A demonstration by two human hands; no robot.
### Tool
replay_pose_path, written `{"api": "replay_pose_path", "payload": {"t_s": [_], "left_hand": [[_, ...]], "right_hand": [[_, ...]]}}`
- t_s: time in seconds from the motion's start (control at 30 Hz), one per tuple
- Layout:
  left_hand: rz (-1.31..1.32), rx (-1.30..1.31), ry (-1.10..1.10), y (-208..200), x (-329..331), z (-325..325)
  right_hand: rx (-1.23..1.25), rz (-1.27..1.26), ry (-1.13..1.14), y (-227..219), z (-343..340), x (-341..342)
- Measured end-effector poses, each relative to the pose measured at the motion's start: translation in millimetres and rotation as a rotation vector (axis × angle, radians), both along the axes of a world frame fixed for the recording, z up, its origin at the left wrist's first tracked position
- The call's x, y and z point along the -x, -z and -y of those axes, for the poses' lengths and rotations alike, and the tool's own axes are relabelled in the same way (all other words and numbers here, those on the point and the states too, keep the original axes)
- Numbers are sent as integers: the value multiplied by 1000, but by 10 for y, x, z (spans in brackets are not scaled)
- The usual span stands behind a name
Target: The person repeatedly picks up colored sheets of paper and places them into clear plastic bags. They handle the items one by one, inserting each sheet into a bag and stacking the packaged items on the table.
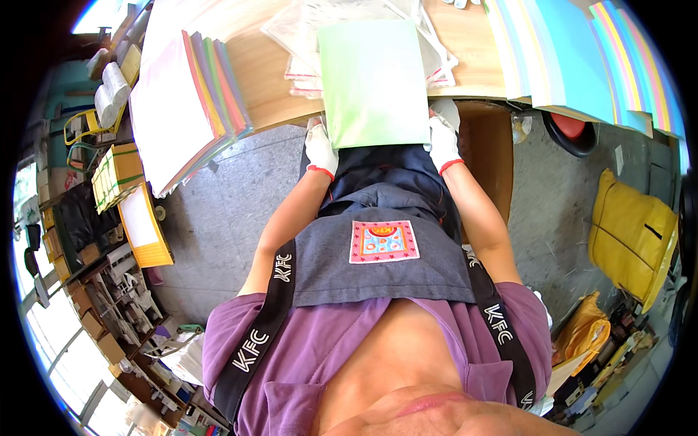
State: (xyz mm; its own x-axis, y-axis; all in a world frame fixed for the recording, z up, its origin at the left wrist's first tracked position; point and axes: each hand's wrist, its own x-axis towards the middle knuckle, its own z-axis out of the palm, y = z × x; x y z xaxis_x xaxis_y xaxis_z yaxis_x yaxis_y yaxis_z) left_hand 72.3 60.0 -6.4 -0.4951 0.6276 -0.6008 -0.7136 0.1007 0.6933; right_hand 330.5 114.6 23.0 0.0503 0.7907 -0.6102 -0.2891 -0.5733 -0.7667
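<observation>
In the head view, we grip a pale green pack (374,83) between our gloved hands, left hand (320,149) and right hand (442,142) partly curled at its near side edges. It overhangs the desk's (265,76) near edge, overlapping clear plastic bags (297,35); a white-topped paper stack (169,109) lies left, blue-topped stacks (571,62) right.

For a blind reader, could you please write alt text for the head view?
Gloved left hand and right hand hold a pale green pack at a wooden table; clear bags lie beyond, coloured sheet stacks flank it.
</observation>
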Motion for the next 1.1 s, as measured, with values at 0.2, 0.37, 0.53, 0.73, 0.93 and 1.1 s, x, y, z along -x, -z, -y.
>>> {"api": "replay_pose_path", "payload": {"t_s": [0.2,0.37,0.53,0.73,0.93,1.1], "left_hand": [[-241,113,511,-672,304,42],[-584,-200,396,-1052,358,-13],[-876,-124,334,-1933,784,371],[-1079,-135,-75,-2620,1755,827],[-2189,742,-86,-2628,2991,1007],[-2351,614,304,-2412,2651,591]], "right_hand": [[-80,94,-230,48,-216,-204],[-374,172,-401,-664,-176,95],[-480,-151,-438,-670,-208,467],[-664,-236,-669,-1625,-281,2182],[-683,66,-957,-1941,-305,3388],[-725,513,-975,-1775,-373,3453]]}}
